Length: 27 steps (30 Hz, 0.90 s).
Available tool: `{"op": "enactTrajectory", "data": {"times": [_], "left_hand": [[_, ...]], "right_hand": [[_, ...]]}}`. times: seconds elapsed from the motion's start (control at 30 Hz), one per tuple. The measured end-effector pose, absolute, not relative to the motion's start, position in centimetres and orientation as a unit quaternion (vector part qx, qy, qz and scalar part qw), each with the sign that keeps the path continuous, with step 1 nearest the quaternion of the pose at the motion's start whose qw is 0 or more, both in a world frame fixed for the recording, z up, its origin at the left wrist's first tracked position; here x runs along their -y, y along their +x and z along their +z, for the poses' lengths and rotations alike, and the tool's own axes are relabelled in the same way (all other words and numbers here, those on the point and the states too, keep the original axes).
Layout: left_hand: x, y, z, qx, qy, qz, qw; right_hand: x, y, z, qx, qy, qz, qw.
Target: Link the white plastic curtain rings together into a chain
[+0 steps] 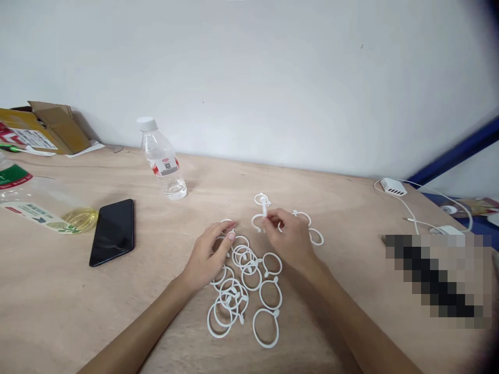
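My right hand (292, 234) pinches a white plastic curtain ring (264, 206), seen nearly edge-on and raised above the table. Close by it lie more white rings, one just behind (260, 198) and one at the right (316, 237); others are partly covered by my fingers. My left hand (210, 252) has its thumb and forefinger closed at the edge of another white ring, mostly hidden by the fingers. Between and below my hands several rings lie in a loose, overlapping heap (233, 296), each with a small knob. Three rings form a column beside it, the lowest nearest me (266, 328).
A clear water bottle (163, 161) stands tilted in view at the back. To the left are a black phone (113, 231), a large bottle with yellow liquid (47, 202) and a cardboard box (58, 124). At right sits a white charger (393, 186) with cables; a pixelated patch hides something dark.
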<state>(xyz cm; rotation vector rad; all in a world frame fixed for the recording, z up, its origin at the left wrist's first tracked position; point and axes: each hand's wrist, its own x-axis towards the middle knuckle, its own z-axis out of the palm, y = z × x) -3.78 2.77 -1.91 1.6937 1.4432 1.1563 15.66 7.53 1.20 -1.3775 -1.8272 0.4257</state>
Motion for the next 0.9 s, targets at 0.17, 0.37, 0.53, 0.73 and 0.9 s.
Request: {"op": "enactTrajectory", "data": {"times": [0.17, 0.37, 0.53, 0.73, 0.9], "left_hand": [[-2.8, -3.8, -1.9, -0.551, 0.646, 0.433, 0.304], [-2.8, -3.9, -1.7, -0.550, 0.646, 0.431, 0.308], [-2.8, -3.9, -1.6, -0.556, 0.639, 0.427, 0.316], [-2.8, -3.8, -1.5, -0.557, 0.635, 0.426, 0.323], [-2.8, -3.8, -1.4, -0.555, 0.641, 0.424, 0.317]], "right_hand": [[-9.9, 19.1, 1.7, 0.549, -0.646, 0.357, 0.392], [-10.3, 20.0, 2.6, 0.519, -0.615, 0.412, 0.428], [-10.1, 19.7, 2.9, 0.517, -0.610, 0.369, 0.474], [-10.1, 20.2, 2.1, 0.596, -0.659, 0.334, 0.314], [-10.0, 20.1, 1.9, 0.645, -0.657, 0.296, 0.255]]}}
